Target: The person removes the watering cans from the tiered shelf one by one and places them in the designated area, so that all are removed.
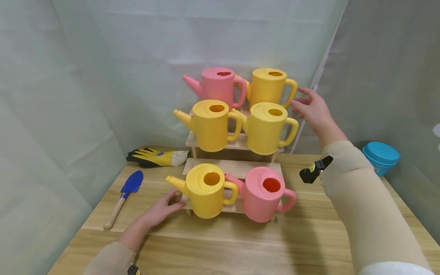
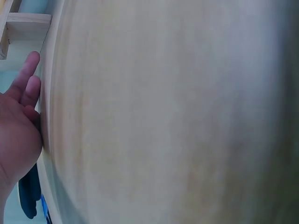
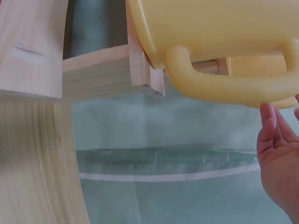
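Observation:
Several watering cans stand in pairs on a stepped wooden stand (image 1: pixel 233 167). Up top are a pink can (image 1: pixel 217 86) and a yellow can (image 1: pixel 267 89). Two more yellow cans, one left (image 1: pixel 210 131) and one right (image 1: pixel 264 131), fill the middle step. The lowest holds a yellow can (image 1: pixel 205 194) and a pink can (image 1: pixel 258 198). My right hand (image 1: pixel 313 109) is beside the top yellow can's handle, its fingers loosely bent with the tips right at the handle's outer side. Low at the stand's left end, my left hand (image 1: pixel 159 212) has its fingers extended toward the bottom step.
Left of the stand lie yellow-and-black work gloves (image 1: pixel 158 157) and a blue hand trowel (image 1: pixel 132 183) with a wooden handle. A blue lidded tub (image 1: pixel 380 156) stands at the table's right edge. Pale curtains (image 1: pixel 137 57) hang close behind the stand.

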Tool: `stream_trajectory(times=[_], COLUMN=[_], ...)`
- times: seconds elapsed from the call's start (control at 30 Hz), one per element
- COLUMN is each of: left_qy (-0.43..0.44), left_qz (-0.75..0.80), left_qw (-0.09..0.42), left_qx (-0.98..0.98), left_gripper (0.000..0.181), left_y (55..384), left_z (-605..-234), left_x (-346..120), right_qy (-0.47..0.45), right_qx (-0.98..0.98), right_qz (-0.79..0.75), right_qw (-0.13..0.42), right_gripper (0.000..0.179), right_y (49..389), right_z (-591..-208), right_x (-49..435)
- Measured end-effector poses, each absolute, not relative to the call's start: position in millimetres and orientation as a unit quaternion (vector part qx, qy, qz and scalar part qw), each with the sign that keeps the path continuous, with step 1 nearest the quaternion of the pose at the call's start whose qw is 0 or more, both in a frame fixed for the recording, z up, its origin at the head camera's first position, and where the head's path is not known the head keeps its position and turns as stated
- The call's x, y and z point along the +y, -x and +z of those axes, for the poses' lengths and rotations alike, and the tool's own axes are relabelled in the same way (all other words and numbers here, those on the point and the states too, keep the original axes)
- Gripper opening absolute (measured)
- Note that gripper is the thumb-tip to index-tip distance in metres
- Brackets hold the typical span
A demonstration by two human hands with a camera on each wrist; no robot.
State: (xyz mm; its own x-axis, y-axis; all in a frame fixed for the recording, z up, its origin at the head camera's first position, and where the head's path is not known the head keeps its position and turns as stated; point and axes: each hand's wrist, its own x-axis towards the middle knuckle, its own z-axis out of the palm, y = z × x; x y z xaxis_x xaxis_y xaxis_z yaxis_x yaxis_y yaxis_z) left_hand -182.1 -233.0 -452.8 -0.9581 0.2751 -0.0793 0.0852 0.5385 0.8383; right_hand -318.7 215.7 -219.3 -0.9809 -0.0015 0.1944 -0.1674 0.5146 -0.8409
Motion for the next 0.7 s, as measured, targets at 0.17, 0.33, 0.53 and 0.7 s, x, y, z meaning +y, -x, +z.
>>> stream_trajectory(times=[0.17,0.33,0.53,0.7], left_qy=[-0.095,-0.1,-0.106,-0.096], left_qz=[0.476,0.477,0.475,0.476], left_qw=[0.099,0.095,0.092,0.096], left_qx=[0.869,0.868,0.869,0.869], left_gripper=[0.057,0.055,0.051,0.052], left_y=[179,177,179,178], left_z=[-451,-448,-450,-452], left_x=[-231,-225,-219,-217], right_qy=[-0.038,-0.025,-0.025,-0.021], right_qx=[-0.865,-0.864,-0.859,-0.863], right_qz=[0.493,0.497,0.505,0.495], right_qw=[0.087,0.08,0.083,0.096], right_gripper=[0.073,0.074,0.066,0.061], right_y=[324,328,330,333], right_z=[-215,-211,-210,-207], right_x=[214,218,223,223])
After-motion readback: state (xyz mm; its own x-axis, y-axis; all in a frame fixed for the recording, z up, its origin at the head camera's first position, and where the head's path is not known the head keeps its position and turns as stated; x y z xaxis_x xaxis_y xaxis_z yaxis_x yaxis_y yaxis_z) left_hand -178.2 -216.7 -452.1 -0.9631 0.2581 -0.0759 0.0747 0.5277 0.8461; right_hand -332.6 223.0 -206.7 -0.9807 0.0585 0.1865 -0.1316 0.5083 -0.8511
